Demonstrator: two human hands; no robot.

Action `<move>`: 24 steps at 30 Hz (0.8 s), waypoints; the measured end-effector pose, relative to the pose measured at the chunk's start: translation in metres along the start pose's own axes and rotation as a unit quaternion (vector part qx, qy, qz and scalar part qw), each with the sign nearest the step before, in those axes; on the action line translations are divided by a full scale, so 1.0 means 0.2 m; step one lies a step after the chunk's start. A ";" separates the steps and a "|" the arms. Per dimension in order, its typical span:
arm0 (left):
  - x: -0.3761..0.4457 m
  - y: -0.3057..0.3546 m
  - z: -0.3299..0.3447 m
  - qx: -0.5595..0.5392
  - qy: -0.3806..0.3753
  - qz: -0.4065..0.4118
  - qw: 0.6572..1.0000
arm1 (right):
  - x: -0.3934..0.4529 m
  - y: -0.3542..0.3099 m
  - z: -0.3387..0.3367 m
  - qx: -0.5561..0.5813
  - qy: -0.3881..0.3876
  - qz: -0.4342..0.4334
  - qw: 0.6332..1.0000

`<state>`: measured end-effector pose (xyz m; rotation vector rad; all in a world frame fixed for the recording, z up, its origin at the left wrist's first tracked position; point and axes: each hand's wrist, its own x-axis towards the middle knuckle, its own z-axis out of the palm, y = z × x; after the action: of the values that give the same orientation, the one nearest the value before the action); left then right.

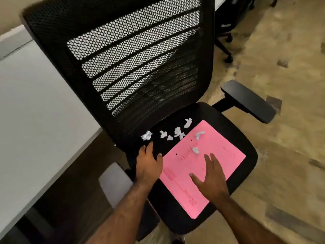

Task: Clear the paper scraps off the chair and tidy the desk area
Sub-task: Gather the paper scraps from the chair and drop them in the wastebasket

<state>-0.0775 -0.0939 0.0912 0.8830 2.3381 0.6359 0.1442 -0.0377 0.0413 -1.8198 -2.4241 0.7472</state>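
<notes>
A black mesh-backed office chair (246, 152) fills the middle of the head view. On its seat lies a stack of pink sheets (226, 148). Several small crumpled white paper scraps (178, 132) are strewn along the back of the seat, and two of them rest on the pink sheets. My left hand (148, 164) hovers over the seat's left side, fingers apart, just below the leftmost scrap (147, 135). My right hand (211, 176) is spread over the pink sheets, just below a scrap (195, 150). Neither hand holds anything.
A white desk (35, 111) runs along the left, close to the chair. The chair's right armrest (249, 101) sticks out over the tan patterned floor (290, 155). The base of another chair (226, 37) stands at the top right.
</notes>
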 end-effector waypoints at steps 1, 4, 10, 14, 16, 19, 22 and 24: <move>0.09 -0.01 0.06 -0.006 0.005 -0.031 0.999 | 0.06 0.06 0.03 -0.006 -0.012 0.016 1.000; 0.32 -0.08 0.20 -0.003 0.021 -0.087 0.996 | 0.24 0.17 0.10 -0.004 -0.033 0.037 0.999; 0.55 -0.18 0.46 0.125 0.045 -0.035 0.990 | 0.54 0.17 0.16 0.060 -0.022 0.004 0.998; 0.64 -0.08 0.58 0.079 0.121 -0.067 0.987 | 0.71 0.08 0.20 0.087 0.011 -0.044 0.995; 0.68 -0.03 0.62 0.057 0.153 -0.074 0.984 | 0.79 0.03 0.23 0.078 0.020 -0.064 0.995; 0.73 0.03 0.66 0.041 0.185 -0.073 0.979 | 0.91 -0.03 0.29 0.041 0.039 -0.111 0.992; 0.77 0.03 0.70 0.054 0.192 -0.024 0.980 | 1.00 -0.08 0.32 0.008 0.061 -0.158 0.986; 0.80 0.01 0.71 0.078 0.178 0.041 0.980 | 1.05 -0.10 0.33 -0.014 0.061 -0.188 0.980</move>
<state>-0.0860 0.0523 -0.0638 1.0078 2.7132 0.7010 0.0394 0.1257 -0.0646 -1.3058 -2.5906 0.5518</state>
